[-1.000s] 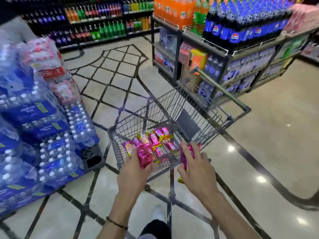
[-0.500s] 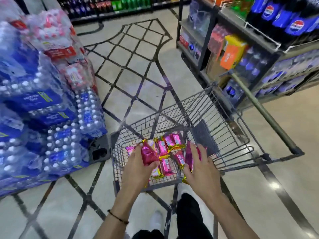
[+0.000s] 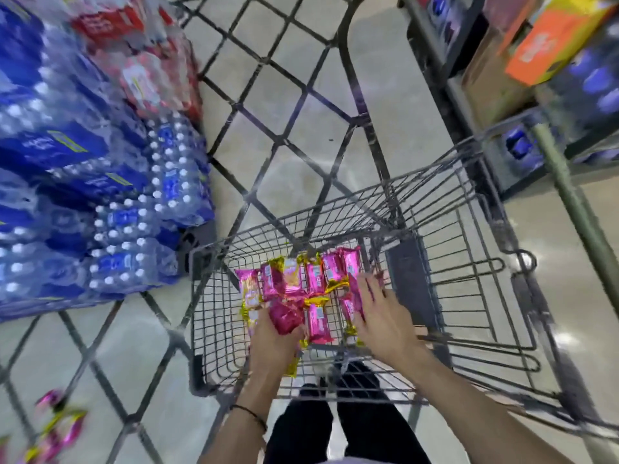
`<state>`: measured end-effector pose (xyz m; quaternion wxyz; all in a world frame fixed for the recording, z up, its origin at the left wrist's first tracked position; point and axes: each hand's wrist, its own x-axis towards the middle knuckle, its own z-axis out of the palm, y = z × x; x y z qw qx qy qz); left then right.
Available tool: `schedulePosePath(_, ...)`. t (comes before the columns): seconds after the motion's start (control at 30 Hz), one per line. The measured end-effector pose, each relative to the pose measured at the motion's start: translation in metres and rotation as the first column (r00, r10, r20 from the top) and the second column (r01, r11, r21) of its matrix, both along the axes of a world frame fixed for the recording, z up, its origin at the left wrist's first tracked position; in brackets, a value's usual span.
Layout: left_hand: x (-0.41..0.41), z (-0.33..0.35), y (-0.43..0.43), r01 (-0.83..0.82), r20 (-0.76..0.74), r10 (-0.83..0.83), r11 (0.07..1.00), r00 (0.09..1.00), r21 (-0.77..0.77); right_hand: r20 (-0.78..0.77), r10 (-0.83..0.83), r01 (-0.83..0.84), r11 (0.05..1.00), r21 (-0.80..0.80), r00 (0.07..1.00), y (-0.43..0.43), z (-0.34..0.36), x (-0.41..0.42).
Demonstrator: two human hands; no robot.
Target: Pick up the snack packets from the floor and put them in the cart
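A grey wire cart [image 3: 445,262] stands in front of me with several pink and gold snack packets [image 3: 315,277] lying in its basket. Both my hands reach down inside the basket. My left hand [image 3: 273,339] grips a pink packet [image 3: 286,316] low over the pile. My right hand [image 3: 380,316] holds another pink packet [image 3: 351,301] against the packets on the right, its fingers spread along it. More pink and gold packets [image 3: 55,430] lie blurred on the floor at the lower left.
Stacked packs of water bottles [image 3: 100,182] on a pallet stand close to the cart's left side. Shelves with bottles and an orange box [image 3: 552,41] run along the right. The cart's handle [image 3: 576,209] slants at the right. My legs [image 3: 348,426] are behind the cart.
The view has tilted down and moved nearer the cart. Both hands have gone deeper into the basket with their packets. Loose packets on the floor have come into view at lower left.
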<state>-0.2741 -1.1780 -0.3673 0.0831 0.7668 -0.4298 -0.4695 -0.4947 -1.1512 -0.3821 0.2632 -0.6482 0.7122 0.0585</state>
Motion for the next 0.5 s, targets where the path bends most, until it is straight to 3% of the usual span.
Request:
schedulePosePath(0.27,-0.034,-0.150,-0.006,-0.068,0.126,0.049,0.985,0.991,0.155,-0.039,0.026,-0.017,0.974,0.227,0.999,-0.013,-0.140,-0.009)
schedulePosePath(0.5,-0.046,-0.227,-0.024,-0.074,0.290,0.022,0.983,0.957,0.169,-0.139,0.021,0.015,0.968,0.250,0.990,-0.019,-0.224,-0.021)
